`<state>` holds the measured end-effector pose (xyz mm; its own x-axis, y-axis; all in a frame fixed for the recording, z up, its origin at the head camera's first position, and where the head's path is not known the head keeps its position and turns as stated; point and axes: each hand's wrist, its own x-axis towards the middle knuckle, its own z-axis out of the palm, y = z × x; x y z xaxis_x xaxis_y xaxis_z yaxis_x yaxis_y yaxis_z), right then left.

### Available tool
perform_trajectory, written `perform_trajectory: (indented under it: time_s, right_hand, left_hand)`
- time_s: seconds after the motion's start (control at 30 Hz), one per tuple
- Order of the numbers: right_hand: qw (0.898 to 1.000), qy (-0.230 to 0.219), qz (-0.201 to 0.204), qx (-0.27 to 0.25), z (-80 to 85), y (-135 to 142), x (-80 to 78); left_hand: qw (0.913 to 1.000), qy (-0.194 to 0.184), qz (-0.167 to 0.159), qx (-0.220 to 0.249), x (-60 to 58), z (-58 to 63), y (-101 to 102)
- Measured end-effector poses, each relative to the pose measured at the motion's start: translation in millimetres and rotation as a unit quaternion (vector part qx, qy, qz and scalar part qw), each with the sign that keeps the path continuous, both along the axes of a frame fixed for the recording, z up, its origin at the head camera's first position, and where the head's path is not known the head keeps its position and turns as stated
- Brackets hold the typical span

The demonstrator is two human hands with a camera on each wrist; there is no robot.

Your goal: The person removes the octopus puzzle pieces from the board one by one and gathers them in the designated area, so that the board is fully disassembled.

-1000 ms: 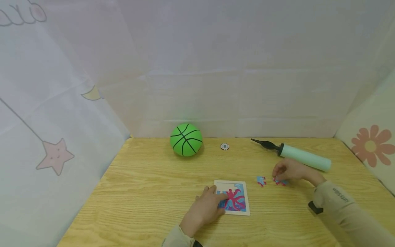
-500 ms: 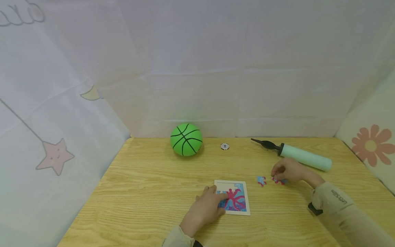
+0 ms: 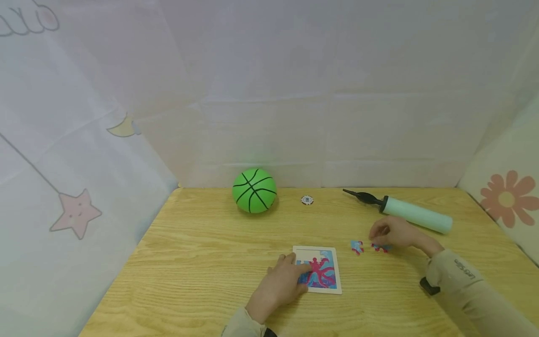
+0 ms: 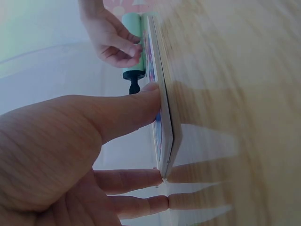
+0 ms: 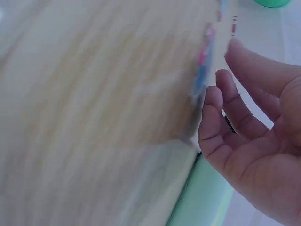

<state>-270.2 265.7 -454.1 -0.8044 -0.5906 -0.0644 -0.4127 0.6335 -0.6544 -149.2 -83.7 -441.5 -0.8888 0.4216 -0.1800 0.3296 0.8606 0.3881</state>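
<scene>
My left hand (image 3: 284, 281) rests on a square jigsaw puzzle board (image 3: 338, 278) with a pale frame and a pink octopus picture. In the left wrist view the thumb (image 4: 127, 110) presses on the board's near edge, while other fingers touch the tabletop at its left side. An unfilled gap shows at the board's upper left. Over to the right, my right hand (image 3: 396, 232) is bent down over a blue and pink puzzle piece (image 3: 381, 248), partly covering it. The right wrist view shows thumb and fingertips apart, beside that piece (image 5: 203, 66). Another loose piece (image 3: 356, 246) lies just left of it.
Behind the right hand lies a mint green hand pump (image 3: 417, 215) with a black nozzle. A green ball (image 3: 254, 191) and a poker chip (image 3: 307, 200) sit toward the back of the wooden table (image 3: 202, 262). Pale printed cloth encloses the back and sides.
My right hand shifts very slightly left, its fingers staying at the puzzle piece. The left hand and the board hold still.
</scene>
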Motion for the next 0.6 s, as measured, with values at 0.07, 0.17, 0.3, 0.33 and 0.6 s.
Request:
perform_trajectory:
  time_s: [0.07, 0.17, 0.3, 0.33, 0.6]
  right_hand:
    - [1.000, -0.010, -0.010, -0.013, 3.4, -2, 1.4]
    - [0.999, -0.020, 0.000, -0.041, 10.0, -11, 2.8]
    - [0.997, -0.043, 0.025, -0.066, 16.9, -32, 4.9]
    - [0.996, -0.049, 0.028, -0.070, 17.2, -38, 5.0]
    - [0.994, -0.045, 0.055, -0.081, 11.3, -88, 3.4]
  left_hand:
    - [1.0000, -0.001, -0.002, -0.001, 0.1, -0.6, 0]
    - [1.0000, -0.002, -0.003, -0.002, -0.2, -2.2, 0]
    - [1.0000, -0.004, -0.002, 0.000, -0.4, -3.2, 0]
    - [1.0000, -0.003, -0.001, 0.000, -0.5, -3.1, 0]
    - [1.0000, -0.006, -0.001, 0.002, -1.9, -2.6, -1]
